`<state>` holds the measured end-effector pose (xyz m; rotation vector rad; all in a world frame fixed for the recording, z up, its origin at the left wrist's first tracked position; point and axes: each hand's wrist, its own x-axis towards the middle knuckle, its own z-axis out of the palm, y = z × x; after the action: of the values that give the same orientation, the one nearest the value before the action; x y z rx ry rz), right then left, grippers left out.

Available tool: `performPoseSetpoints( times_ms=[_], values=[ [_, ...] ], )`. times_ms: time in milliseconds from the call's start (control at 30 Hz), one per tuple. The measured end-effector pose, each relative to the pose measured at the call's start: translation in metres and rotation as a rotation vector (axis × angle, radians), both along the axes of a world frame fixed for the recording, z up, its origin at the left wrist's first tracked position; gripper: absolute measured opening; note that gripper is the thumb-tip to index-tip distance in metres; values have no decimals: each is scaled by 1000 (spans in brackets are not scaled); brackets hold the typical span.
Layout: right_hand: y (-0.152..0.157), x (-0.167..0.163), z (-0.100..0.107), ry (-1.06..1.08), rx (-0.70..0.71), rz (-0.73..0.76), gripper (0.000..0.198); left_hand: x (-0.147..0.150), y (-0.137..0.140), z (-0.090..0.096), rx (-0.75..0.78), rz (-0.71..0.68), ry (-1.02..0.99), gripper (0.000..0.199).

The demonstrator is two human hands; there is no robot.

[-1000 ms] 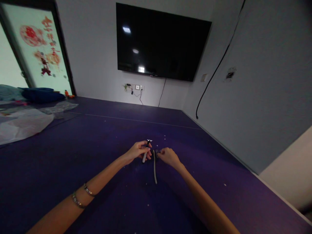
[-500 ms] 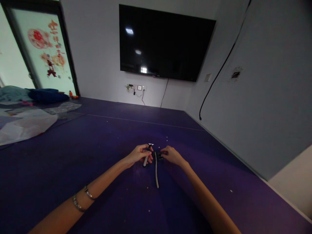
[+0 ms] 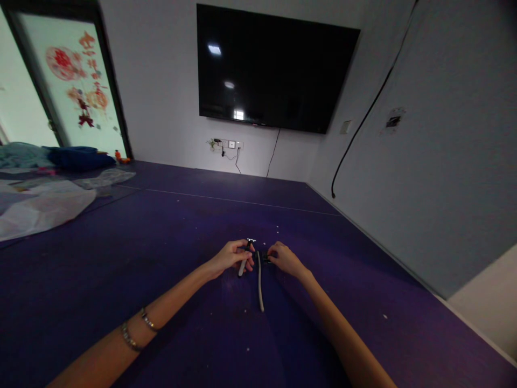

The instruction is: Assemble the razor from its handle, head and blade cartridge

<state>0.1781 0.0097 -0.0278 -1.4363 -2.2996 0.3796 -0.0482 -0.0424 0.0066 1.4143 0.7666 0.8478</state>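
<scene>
My left hand [image 3: 233, 256] is closed on a slim grey-and-black stick [image 3: 243, 267] with a bright white, T-shaped top; it resembles a razor, though it is small in view. Just right of it, my right hand [image 3: 286, 258] pinches a small dark piece [image 3: 266, 258] whose kind I cannot make out. Between the hands a pale grey, slightly curved strip [image 3: 260, 288] runs toward me from that dark piece. Whether the strip is joined to the piece is unclear.
Both hands work low over a purple floor [image 3: 181, 302] dotted with white specks. Clear plastic sheeting [image 3: 52, 207] and blue cloth [image 3: 78, 158] lie at the left. A television [image 3: 274, 70] hangs on the far wall, and a black cable [image 3: 363, 118] dangles at the right.
Almost nothing differs. The view has shifted very slightly, and both hands keep their grips in nearly the same place.
</scene>
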Motion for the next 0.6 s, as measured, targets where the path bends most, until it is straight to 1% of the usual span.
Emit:
performPoseSetpoints(
  times_ms=[167, 267, 367, 467, 600],
  values=[
    [2, 3, -3, 68, 25, 4, 13, 0, -1, -1, -8, 5, 5, 26],
    [4, 5, -1, 122, 49, -15, 12, 0, -1, -1, -8, -2, 1, 27],
    [4, 5, 5, 223, 61, 8, 13, 0, -2, -1, -13, -7, -9, 27],
    [2, 5, 14, 326, 42, 29, 15, 1, -3, -2, -13, -4, -11, 26],
    [-2, 4, 23, 387, 4, 52, 18, 2, -2, -4, -22, 26, -5, 27]
  ],
)
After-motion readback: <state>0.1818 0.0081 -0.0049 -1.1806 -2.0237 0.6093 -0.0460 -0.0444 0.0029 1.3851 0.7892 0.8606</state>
